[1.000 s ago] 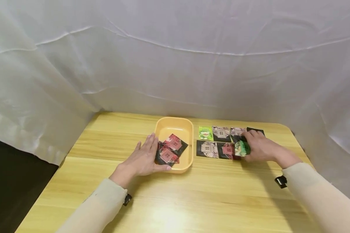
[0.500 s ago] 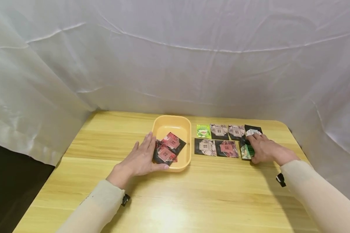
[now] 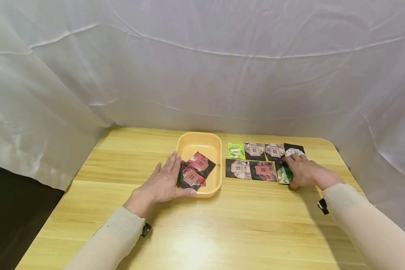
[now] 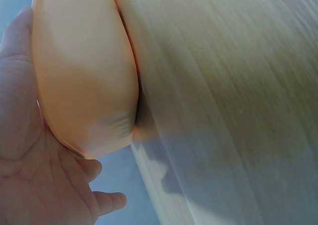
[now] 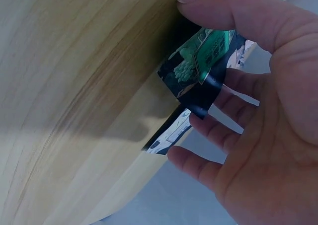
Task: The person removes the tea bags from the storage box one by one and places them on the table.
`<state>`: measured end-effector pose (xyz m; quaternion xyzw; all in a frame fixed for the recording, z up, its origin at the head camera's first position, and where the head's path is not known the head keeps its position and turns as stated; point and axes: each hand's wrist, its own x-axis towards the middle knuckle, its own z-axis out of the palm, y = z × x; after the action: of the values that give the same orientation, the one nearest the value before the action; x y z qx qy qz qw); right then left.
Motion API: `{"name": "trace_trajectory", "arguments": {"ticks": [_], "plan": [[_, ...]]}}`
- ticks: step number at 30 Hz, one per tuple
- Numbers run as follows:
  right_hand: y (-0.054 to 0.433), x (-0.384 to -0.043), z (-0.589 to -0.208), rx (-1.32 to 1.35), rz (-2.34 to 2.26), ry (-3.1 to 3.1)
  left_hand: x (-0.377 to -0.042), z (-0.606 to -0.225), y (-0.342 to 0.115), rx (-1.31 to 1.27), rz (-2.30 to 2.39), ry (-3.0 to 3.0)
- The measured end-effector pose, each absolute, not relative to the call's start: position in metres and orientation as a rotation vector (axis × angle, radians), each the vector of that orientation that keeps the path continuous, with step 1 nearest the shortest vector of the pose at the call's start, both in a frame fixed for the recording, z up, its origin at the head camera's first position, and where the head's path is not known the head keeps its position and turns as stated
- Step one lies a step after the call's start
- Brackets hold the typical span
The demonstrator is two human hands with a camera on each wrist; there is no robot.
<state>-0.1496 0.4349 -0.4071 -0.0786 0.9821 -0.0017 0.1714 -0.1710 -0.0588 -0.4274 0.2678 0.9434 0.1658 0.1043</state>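
Observation:
My left hand (image 3: pixel 162 183) rests along the left side of a yellow-orange plastic tray (image 3: pixel 217 180), fingers extended and thumb at its near rim. Black-and-red tea sachets (image 3: pixel 200 163) overlap inside the tray. In the left wrist view, the palm lies beside the tray's outer wall (image 4: pixel 89 76). My right hand (image 3: pixel 303 171) holds a black-and-green tea sachet (image 3: pixel 283 174) at the right end of the front row. The right wrist view shows this green sachet (image 5: pixel 198 61) between thumb and fingers, its edge bent up at the fingertips. A black-and-white sachet (image 3: pixel 294 150) lies behind the hand, partly covered.
To the right of the tray, sachets lie in two rows: a bright green one (image 3: pixel 236 150) and floral black ones (image 3: pixel 254 150) behind, a cream one (image 3: pixel 238 169) and a red one (image 3: pixel 263 171) in front. A pale curtain (image 3: pixel 202 75) hangs behind the wooden table (image 3: pixel 222 232).
My right hand has moved slightly right, bringing the green sachet off the red one to the front row's right end. My left hand stays at the tray.

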Motion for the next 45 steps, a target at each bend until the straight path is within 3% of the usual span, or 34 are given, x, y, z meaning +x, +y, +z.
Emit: {"name": "trace_trajectory", "arguments": {"ticks": [25, 45], "plan": [[0.426, -0.152, -0.391, -0.275, 0.019, 2.811, -0.172, -0.427, -0.053, 0.786, 0.454, 2.786], [0.249, -0.193, -0.357, -0.499, -0.294, 2.983, -0.170, -0.427, -0.047, 0.750, 0.482, 2.774]]}}
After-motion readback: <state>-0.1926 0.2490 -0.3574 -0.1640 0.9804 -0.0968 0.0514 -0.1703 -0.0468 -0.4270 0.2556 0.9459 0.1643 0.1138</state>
